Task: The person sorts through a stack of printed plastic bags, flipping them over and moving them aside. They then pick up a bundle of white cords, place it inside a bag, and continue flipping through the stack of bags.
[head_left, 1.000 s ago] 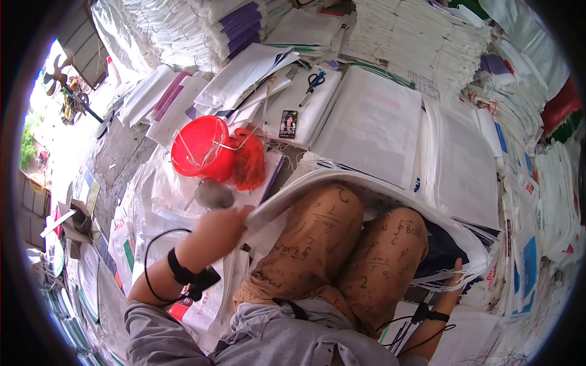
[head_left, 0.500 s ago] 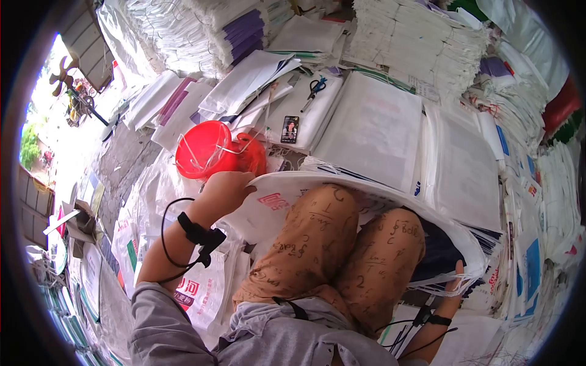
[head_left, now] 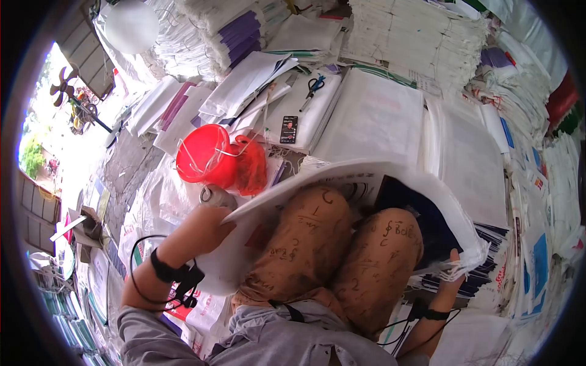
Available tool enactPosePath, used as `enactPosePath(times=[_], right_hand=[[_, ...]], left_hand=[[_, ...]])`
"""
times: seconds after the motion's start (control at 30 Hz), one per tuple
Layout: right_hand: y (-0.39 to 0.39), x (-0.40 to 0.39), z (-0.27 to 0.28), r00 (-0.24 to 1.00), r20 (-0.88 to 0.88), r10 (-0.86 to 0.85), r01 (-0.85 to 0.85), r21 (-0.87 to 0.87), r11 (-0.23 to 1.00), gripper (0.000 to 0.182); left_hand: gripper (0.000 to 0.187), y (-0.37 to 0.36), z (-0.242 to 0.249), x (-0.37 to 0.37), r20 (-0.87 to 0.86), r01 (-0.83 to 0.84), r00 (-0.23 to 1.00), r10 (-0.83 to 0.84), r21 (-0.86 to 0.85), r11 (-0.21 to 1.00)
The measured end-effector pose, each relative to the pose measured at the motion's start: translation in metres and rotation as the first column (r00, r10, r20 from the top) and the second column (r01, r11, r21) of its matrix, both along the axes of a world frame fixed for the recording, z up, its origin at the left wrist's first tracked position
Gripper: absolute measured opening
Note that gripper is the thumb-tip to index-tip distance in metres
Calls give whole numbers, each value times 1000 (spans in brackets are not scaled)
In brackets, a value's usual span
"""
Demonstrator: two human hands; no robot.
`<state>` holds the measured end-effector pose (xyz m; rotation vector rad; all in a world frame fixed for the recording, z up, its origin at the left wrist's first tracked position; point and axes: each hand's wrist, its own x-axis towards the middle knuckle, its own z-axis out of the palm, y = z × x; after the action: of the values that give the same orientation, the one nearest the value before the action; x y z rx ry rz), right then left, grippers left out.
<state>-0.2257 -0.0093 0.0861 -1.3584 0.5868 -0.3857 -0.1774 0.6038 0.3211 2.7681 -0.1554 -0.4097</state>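
Across my knees arches a white woven sack (head_left: 427, 186) with a dark blue panel and some print on the side toward me. My left hand (head_left: 207, 230) is closed on its left edge. At the other end, my right hand (head_left: 453, 268) grips the frayed right edge, thumb up against the dark panel. Its other fingers are hidden under the sack. Just beyond my left hand stand a red bucket (head_left: 194, 163) with white strings in it, a red plastic bag (head_left: 251, 171) and a can-like container (head_left: 221, 196).
Stacks of flat white sacks (head_left: 372, 122) lie ahead, with taller bundles (head_left: 415, 43) behind. A phone (head_left: 289, 130) and blue-handled scissors (head_left: 315, 85) rest on one stack. More sacks crowd the right side. A fan (head_left: 64, 86) stands at the far left.
My left hand has moved down and toward me, pulling the sack's left edge along. The sack now bows higher over my knees, showing more dark panel. My right hand has shifted slightly.
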Motion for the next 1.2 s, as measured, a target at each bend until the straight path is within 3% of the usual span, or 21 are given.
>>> enactPosePath(times=[0.07,0.13,0.27,0.37,0.4,0.43,0.47,0.53,0.6,0.7,0.73,0.77,0.8,0.83,0.87,0.9,1.0,1.07,1.13,1.17,1.2], right_hand=[[2,2,-1,1000,-13,13,-13,-14,1000,49],[5,1,-3,999,-31,22,-23,-36,999,49],[15,-3,-10,992,-115,60,-76,-145,987,49],[26,-4,-18,968,-232,91,-162,-308,937,48],[31,-4,-18,965,-246,90,-175,-351,920,48],[33,-6,-18,967,-242,83,-173,-378,910,48],[42,0,-8,981,-166,105,-158,-349,924,50],[59,10,13,989,-12,147,-144,-283,948,53],[52,15,0,978,-171,121,-194,-527,828,61],[73,9,43,987,-86,139,-159,-319,934,65],[76,8,45,985,22,170,-160,-231,960,66],[77,8,45,983,77,164,-148,-183,972,67],[77,7,45,979,132,157,-139,-135,981,68],[74,9,41,968,162,193,-156,-217,964,71],[74,10,41,954,185,234,-172,-298,939,74],[75,12,40,912,356,205,-228,22,973,79],[85,9,56,898,401,181,-238,95,967,86],[87,10,58,917,359,174,-203,45,978,86],[88,11,53,905,377,197,-256,112,960,83],[91,9,58,900,376,222,-232,-17,972,76],[90,8,51,903,375,211,-225,-8,974,76]], left_hand=[[22,8,-2,-11,-24,-33,999,33,-1,999],[26,20,-16,-15,-170,-66,982,86,120,991],[32,-3,-5,-10,-227,3,973,35,162,987],[57,-36,28,11,-28,63,998,-61,60,996],[62,-55,38,21,18,55,998,-57,112,992],[63,-71,37,34,148,155,973,-180,165,974],[65,-87,36,46,273,242,915,-297,219,945],[67,-142,39,69,281,390,865,-415,141,910],[67,-208,36,82,440,687,607,-661,128,716],[60,-305,16,83,575,853,362,-734,114,510],[54,-333,1,86,648,892,268,-713,112,437],[54,-357,-11,89,642,906,245,-727,114,407],[45,-379,-22,92,492,921,238,-837,160,356],[37,-393,-31,91,324,934,223,-920,200,296],[37,-401,-38,86,312,943,198,-929,197,267],[31,-408,-45,83,312,949,219,-924,151,276],[24,-417,-49,78,318,959,238,-918,73,273],[22,-416,-50,79,326,962,244,-913,40,272],[20,-416,-53,78,313,957,205,-927,133,256],[20,-415,-55,76,305,960,199,-931,131,248],[21,-414,-56,73,315,959,198,-928,134,250]])
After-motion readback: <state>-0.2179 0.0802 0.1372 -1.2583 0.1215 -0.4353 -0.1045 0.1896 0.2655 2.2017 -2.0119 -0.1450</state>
